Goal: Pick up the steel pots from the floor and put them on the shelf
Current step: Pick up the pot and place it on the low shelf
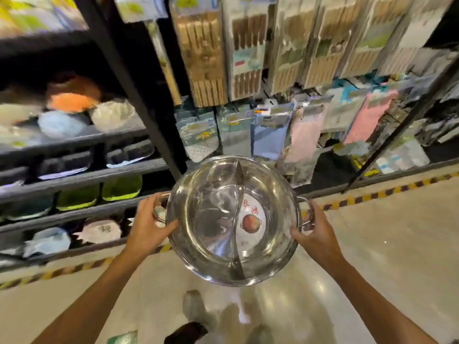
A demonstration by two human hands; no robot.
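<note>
A round steel pot [213, 219] with a curved divider and a paper label inside is held up in the air at the centre of the head view, above the floor. My left hand [149, 224] grips its left loop handle and rim. My right hand [315, 232] grips the right handle. The pot's open top faces me. The dark shelf rack [82, 178] with several tiers stands to the left, just beyond the pot. The view is blurred.
Bowls and lidded containers [72, 98] fill the left shelves. Packs of chopsticks [248, 53] and cloths [367, 117] hang on the rack behind. Yellow-black tape [372, 194] marks the floor edge. Polished floor lies to the right; my feet [196, 309] are below the pot.
</note>
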